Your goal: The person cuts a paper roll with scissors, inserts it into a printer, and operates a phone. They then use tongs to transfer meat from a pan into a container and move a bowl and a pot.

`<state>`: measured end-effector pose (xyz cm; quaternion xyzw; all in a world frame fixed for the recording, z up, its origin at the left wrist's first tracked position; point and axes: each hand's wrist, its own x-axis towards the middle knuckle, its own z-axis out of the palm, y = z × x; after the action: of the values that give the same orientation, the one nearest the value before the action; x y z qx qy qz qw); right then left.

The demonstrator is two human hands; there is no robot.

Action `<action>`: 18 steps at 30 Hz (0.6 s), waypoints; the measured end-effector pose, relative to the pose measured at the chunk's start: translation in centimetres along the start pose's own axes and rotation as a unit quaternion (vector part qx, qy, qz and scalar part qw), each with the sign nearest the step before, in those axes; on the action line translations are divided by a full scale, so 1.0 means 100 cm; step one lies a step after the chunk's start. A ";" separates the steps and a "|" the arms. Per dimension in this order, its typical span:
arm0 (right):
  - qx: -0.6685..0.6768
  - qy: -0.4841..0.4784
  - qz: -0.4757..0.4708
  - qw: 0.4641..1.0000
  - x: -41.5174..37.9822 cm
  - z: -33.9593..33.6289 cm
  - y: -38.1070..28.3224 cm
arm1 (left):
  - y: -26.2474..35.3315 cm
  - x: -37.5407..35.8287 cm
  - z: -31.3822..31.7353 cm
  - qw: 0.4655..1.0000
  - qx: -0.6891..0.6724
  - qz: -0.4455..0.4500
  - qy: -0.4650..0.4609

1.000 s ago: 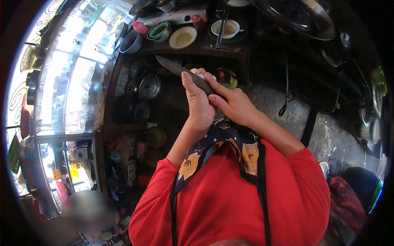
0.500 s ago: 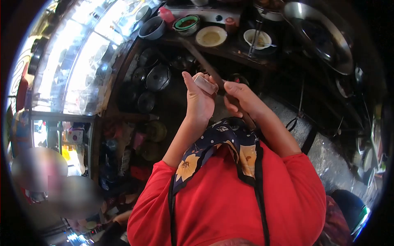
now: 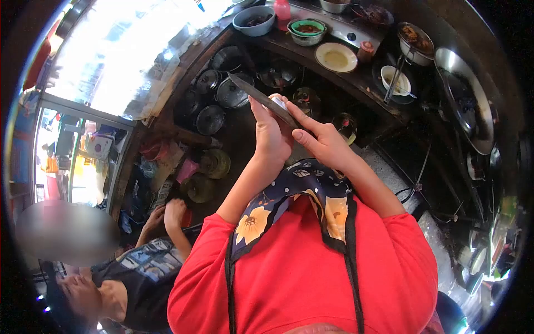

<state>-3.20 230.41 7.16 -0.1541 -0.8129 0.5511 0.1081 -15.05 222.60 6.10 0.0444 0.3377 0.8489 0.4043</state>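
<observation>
My right hand (image 3: pixel 325 142) is closed on a long dark knife (image 3: pixel 250 90), its fingers reaching forward along it. The blade slants up and left, with its pointed end beyond my left hand (image 3: pixel 271 136). Fingers curled, my left hand holds a small pale, silvery block (image 3: pixel 280 103). The knife lies across that block and hides most of it. Both hands are close together in front of my chest, above a dark patterned apron (image 3: pixel 303 181).
A counter holds a grey-blue bowl (image 3: pixel 254 25), a cream plate (image 3: pixel 336 58), a white bowl (image 3: pixel 396 80) and a large wok (image 3: pixel 466 103). Several dark pots (image 3: pixel 231 92) stand below. At lower left, a person in a dark shirt (image 3: pixel 146 267) has both hands near the shelf.
The knife has shifted over the block, which showed plainly in my left palm before. My view has turned, and the person at lower left shows much more.
</observation>
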 end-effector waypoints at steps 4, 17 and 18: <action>-0.020 -0.001 -0.007 1.000 0.019 0.019 -0.003 | 0.018 0.005 -0.014 1.000 -0.017 0.002 0.004; 0.397 -0.162 0.114 0.896 0.059 -0.003 0.010 | 0.028 0.035 -0.027 0.998 -0.013 -0.053 -0.010; 0.377 -0.168 0.095 0.906 0.062 -0.005 0.013 | 0.026 0.038 -0.026 0.999 -0.012 -0.051 -0.007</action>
<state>-8.59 233.59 6.16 -0.0836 -0.5318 0.8421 -0.0325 -20.20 222.79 4.90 0.0280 0.3268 0.8308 0.4496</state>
